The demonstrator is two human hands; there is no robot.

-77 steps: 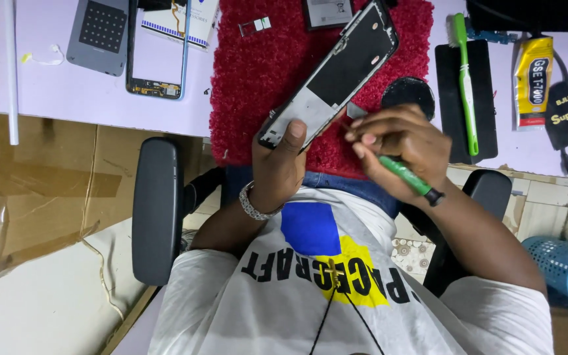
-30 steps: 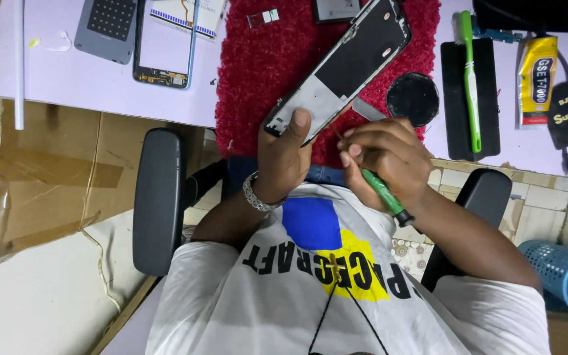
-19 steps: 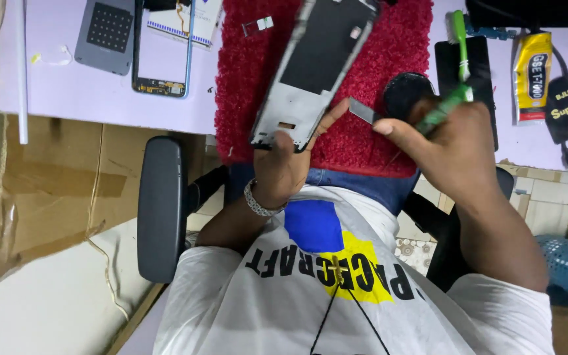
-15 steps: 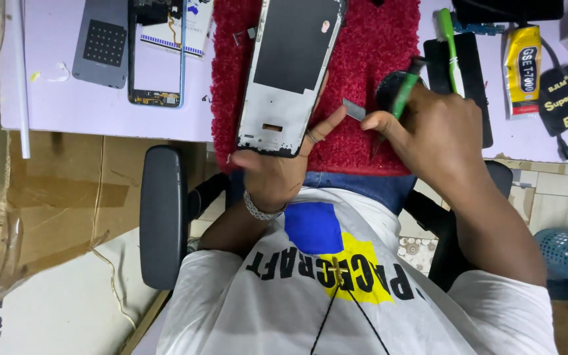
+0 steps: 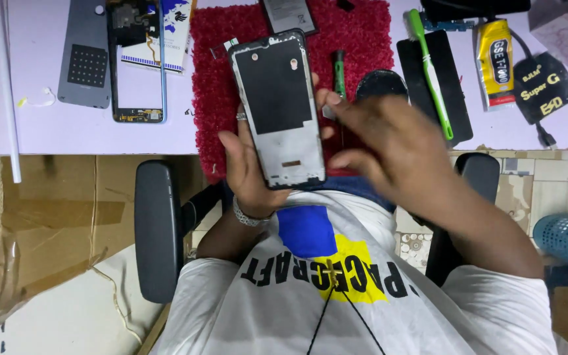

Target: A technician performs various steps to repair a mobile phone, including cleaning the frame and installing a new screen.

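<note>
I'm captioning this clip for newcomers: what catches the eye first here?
The bare phone frame, held upright in the left hand over the red shaggy mat. Beside it the blurred right hand reaches toward a green-handled screwdriver on the mat. A green toothbrush lies on a black slab to the right.

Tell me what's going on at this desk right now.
A seated person is working on a taken-apart phone. The left hand holds a phone frame upright over a red mat, inner side facing up. The right hand, blurred, is beside the frame with a small flat piece at its fingertips. A green screwdriver lies on the mat. Another phone frame, a grey back cover, a green toothbrush and a yellow glue tube lie on the desk.
</note>
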